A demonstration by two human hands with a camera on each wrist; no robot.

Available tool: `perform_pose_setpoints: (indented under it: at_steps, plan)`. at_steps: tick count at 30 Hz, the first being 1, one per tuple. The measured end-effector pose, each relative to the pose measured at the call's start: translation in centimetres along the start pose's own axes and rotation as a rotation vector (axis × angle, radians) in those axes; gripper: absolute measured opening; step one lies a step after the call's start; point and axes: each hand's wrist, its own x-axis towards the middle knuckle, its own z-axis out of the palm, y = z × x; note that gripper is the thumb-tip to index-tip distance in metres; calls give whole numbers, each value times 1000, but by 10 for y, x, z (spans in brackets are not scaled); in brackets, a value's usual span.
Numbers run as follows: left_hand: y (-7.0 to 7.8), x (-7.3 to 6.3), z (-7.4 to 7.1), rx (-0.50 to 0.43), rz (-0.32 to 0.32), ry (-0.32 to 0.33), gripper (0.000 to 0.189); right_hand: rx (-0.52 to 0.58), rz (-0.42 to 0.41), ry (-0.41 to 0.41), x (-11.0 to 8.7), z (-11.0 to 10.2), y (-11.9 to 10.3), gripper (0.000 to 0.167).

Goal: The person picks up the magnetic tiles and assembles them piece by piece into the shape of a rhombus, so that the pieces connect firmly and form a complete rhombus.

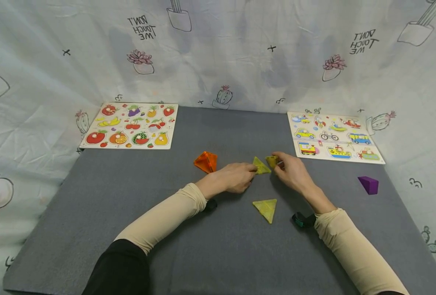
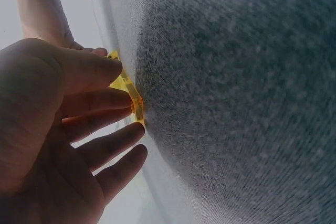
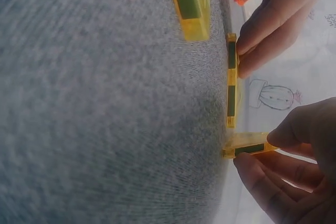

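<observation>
My left hand [image 1: 236,177] rests low over the table, its thumb and index finger at the left corner of a flat yellow triangle tile [image 1: 261,166]. Just right of that, my right hand [image 1: 293,170] pinches a second yellow triangle tile [image 3: 249,144] between thumb and fingers. That tile stands on edge near the end of the flat one, dark strips showing along its side. A third yellow triangle tile [image 1: 266,209] lies flat nearer the body. Behind the left wrist sits an orange pyramid [image 1: 205,161], partly covered by the hand.
A fruit picture board [image 1: 129,125] lies at the back left, a vehicle picture board [image 1: 334,137] at the back right. Toward the right edge of the grey table [image 1: 218,254] stands a purple wedge-shaped block [image 1: 369,185]. A printed white cloth [image 1: 218,49] hangs behind.
</observation>
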Motion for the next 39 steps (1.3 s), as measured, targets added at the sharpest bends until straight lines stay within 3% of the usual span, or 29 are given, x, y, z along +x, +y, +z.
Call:
perform_pose_setpoints:
  at_steps: [7, 25, 34, 39]
  plan:
    - [2, 1, 2, 8, 39, 29, 38, 5, -22, -9, 0, 0, -2, 40]
    - [3, 0, 0, -16, 20, 4, 39, -10, -31, -1, -1, 1, -6, 37]
    - [3, 0, 0, -20, 17, 4, 39, -128, -150, 70, -3, 6, -8, 30]
    - [3, 0, 0, -23, 11, 2, 39, -140, -156, 67, -3, 7, -9, 27]
